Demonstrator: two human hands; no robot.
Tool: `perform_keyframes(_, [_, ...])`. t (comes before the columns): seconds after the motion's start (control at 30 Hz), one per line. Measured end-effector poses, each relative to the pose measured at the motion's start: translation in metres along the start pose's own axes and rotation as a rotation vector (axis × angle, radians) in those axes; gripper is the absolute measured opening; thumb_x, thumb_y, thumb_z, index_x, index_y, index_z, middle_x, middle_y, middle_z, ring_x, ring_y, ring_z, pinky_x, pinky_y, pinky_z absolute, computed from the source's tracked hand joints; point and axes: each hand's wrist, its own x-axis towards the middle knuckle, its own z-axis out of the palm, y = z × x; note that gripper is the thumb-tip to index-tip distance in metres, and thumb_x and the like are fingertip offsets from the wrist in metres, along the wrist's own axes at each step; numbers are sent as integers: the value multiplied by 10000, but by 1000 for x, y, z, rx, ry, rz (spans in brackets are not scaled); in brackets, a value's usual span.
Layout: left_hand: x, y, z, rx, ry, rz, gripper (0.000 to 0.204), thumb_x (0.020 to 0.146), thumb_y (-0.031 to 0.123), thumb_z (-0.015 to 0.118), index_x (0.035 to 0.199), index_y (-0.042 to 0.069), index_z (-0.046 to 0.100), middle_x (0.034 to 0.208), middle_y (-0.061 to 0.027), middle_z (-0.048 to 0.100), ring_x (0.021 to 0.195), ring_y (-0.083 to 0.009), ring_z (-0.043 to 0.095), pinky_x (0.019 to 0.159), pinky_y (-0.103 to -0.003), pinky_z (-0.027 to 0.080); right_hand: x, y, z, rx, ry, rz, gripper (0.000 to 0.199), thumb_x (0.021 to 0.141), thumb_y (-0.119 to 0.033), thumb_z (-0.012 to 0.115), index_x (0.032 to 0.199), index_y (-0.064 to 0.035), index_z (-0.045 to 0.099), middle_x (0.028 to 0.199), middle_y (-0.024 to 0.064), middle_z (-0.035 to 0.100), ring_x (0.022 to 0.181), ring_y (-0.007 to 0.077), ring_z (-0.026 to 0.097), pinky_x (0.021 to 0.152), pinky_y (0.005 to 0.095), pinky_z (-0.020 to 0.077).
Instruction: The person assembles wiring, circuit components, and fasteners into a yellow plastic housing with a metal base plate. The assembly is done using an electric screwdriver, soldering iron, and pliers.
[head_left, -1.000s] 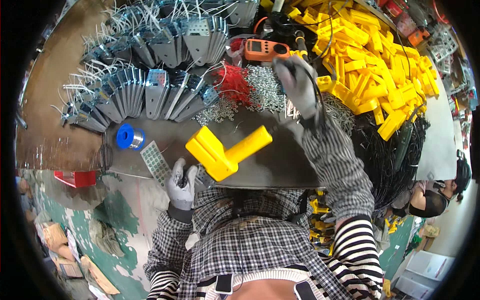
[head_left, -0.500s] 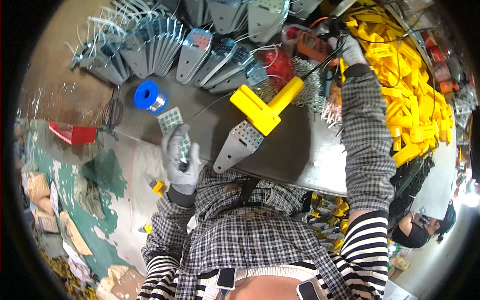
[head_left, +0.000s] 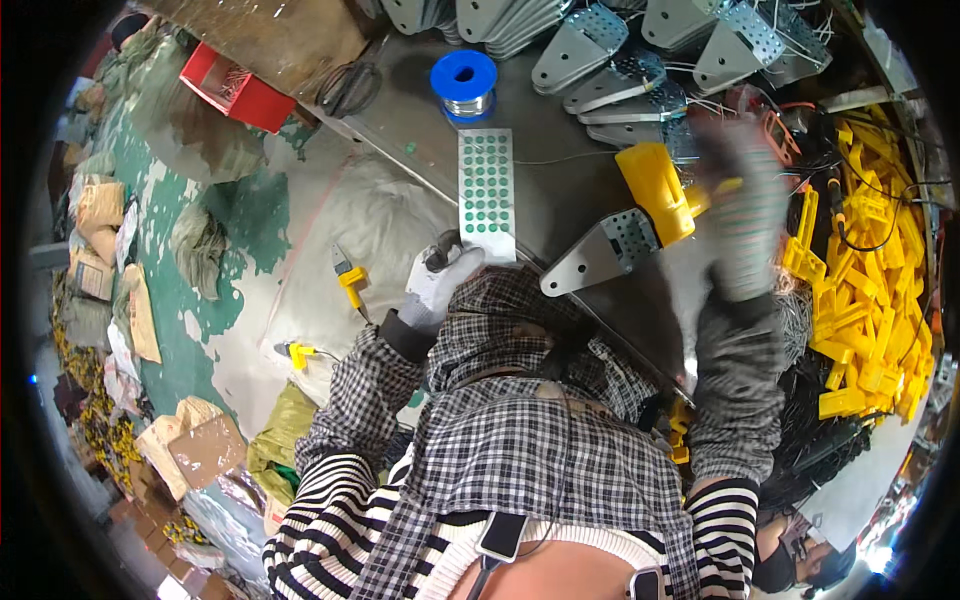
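My left hand (head_left: 437, 275), in a white-grey glove, pinches the lower end of a white sheet of round green stickers (head_left: 487, 185), which extends over the table edge. My gloved right hand (head_left: 745, 205) is smeared by motion at the grip end of a yellow plastic handle (head_left: 655, 190); its fingers cannot be made out. A grey perforated metal bracket (head_left: 600, 255) joins the handle and lies on the dark table, its narrow end pointing toward me.
A blue solder-wire spool (head_left: 464, 80) stands beyond the sheet. Several metal brackets (head_left: 585, 45) with white wires line the back. Yellow plastic parts (head_left: 870, 290) are heaped at right. A red bin (head_left: 232, 88) is at far left; a small yellow-handled piece (head_left: 350, 280) lies left of my hand.
The view has turned, so the scene sits differently. My right hand has left the black cables by the yellow heap for the yellow handle. The sticker sheet now shows flat beyond my left hand.
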Motion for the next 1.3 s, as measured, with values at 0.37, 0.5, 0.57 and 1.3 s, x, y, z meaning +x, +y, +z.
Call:
perform_keyframes(0.37, [14, -1, 8, 59, 235, 279, 188, 866, 127, 668, 985, -19, 668, 873, -101, 686, 773, -144, 645, 707, -271, 495, -62, 87, 133, -1427, -606, -469, 142, 831, -178, 606, 909, -62, 634, 870, 128, 612, 732, 314, 651, 593, 422, 548])
perform_keyframes(0.5, [21, 1, 9, 382, 294, 409, 141, 842, 72, 672, 957, -10, 675, 856, -93, 683, 781, -167, 653, 710, -288, 500, -44, 77, 125, -1179, -597, -278, 209, 758, -233, 669, 910, -90, 682, 812, 126, 654, 745, 313, 677, 628, 389, 555])
perform_keyframes(0.57, [25, 3, 10, 434, 268, 453, 130, 820, 42, 677, 939, -10, 676, 850, -87, 684, 781, -183, 656, 712, -296, 503, -38, 70, 109, -819, -288, 58, 203, 733, -193, 681, 896, -76, 713, 770, 151, 677, 757, 298, 685, 694, 360, 544])
perform_keyframes(1.3, [-2, 3, 23, -84, 211, 134, 256, 862, 83, 671, 1092, -23, 634, 1014, -76, 668, 893, -164, 633, 784, -278, 501, -40, 85, 104, -1156, -758, -382, 203, 808, -260, 661, 946, -112, 657, 940, 104, 610, 923, 312, 605, 800, 449, 494])
